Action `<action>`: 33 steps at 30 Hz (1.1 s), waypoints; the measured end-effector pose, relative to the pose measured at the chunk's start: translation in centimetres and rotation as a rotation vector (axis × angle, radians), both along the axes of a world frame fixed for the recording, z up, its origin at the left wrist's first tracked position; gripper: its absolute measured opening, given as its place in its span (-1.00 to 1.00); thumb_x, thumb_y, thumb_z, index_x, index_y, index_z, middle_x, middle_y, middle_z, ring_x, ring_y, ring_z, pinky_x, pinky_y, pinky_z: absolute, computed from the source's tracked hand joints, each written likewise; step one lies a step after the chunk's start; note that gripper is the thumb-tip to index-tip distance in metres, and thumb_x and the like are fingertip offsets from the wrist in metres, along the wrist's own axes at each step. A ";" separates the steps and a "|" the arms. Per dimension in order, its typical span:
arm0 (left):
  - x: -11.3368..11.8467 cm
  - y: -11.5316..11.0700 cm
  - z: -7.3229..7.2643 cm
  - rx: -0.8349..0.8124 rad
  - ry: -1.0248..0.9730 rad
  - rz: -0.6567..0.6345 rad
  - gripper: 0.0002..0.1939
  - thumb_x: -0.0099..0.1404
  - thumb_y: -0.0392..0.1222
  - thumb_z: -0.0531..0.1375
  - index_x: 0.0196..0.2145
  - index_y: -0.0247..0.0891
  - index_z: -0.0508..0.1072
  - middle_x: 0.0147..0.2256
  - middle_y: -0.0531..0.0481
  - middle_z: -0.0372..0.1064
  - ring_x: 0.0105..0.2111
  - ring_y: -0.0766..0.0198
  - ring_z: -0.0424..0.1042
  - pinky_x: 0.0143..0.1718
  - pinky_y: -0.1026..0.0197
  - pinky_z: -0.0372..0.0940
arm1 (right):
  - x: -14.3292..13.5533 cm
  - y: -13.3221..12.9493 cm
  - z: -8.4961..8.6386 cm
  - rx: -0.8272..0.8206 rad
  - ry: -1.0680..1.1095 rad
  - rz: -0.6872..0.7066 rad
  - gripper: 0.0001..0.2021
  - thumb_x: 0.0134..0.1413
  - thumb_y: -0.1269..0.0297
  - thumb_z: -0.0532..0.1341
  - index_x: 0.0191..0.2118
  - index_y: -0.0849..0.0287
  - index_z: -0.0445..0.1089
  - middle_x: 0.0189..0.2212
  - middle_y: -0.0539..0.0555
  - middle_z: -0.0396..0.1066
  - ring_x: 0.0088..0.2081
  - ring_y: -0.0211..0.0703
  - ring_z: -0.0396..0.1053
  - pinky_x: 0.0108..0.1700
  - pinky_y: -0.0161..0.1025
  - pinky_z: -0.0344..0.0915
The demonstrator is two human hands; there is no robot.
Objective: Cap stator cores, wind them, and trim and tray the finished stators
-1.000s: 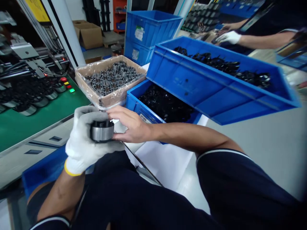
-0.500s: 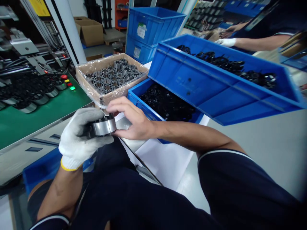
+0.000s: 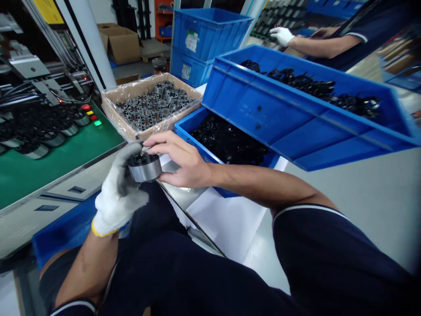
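The writing on the white-and-green paper label [image 3: 191,41] on the stacked blue plastic bins [image 3: 226,39] is too small to read. A short cylindrical part, silver metal outside with black pieces inside [image 3: 145,170], sits between both hands, axis near upright, open face up. The white-gloved left hand [image 3: 117,191] curls round its left side; the bare right hand [image 3: 186,164] pinches its right.

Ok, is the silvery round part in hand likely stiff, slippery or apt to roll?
The silvery round part is probably stiff, as it looks metallic. Its smooth, shiny side could be slippery against the bare right hand. Its round outline suggests it may roll if laid edgewise.
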State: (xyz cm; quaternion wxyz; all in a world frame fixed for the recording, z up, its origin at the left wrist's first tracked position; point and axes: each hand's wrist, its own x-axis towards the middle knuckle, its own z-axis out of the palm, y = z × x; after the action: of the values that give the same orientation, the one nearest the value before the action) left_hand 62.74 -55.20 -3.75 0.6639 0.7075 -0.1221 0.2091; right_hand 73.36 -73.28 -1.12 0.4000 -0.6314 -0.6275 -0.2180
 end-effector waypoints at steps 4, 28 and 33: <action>0.4 -0.4 -0.7 0.048 0.022 0.126 -0.23 0.09 0.05 0.51 0.21 -0.06 0.38 0.15 -0.12 0.41 0.13 -0.04 0.48 0.17 -0.10 0.46 | 0.2 0.0 0.1 0.019 -0.100 -0.015 -0.68 0.33 0.37 0.22 0.15 0.26 0.26 0.09 0.28 0.35 0.18 -0.06 0.36 0.18 -0.04 0.45; -1.9 2.5 1.2 0.381 0.238 0.107 -0.42 0.00 -0.10 0.53 -0.03 -0.12 0.48 0.00 -0.03 0.56 -0.07 0.09 0.57 -0.03 0.10 0.46 | -0.4 0.4 -0.1 -0.054 -0.088 0.006 -0.64 0.24 0.21 0.37 0.04 0.30 0.40 -0.09 0.28 0.51 -0.06 -0.01 0.50 -0.03 -0.08 0.52; -2.1 1.5 2.0 0.647 0.079 0.217 -0.51 0.22 -0.06 0.42 0.09 -0.11 0.50 0.00 -0.04 0.58 -0.05 0.07 0.59 0.01 0.08 0.45 | -0.5 0.3 0.1 -0.068 -0.072 -0.023 -0.78 0.20 0.32 0.32 -0.06 0.27 0.41 -0.16 0.22 0.51 -0.12 -0.06 0.51 -0.09 -0.14 0.54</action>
State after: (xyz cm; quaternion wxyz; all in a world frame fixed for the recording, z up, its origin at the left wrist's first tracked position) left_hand 60.68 -53.74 -1.78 0.3834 0.8977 -0.0805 0.2015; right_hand 72.88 -72.97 -0.98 0.3529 -0.6437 -0.6411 -0.2236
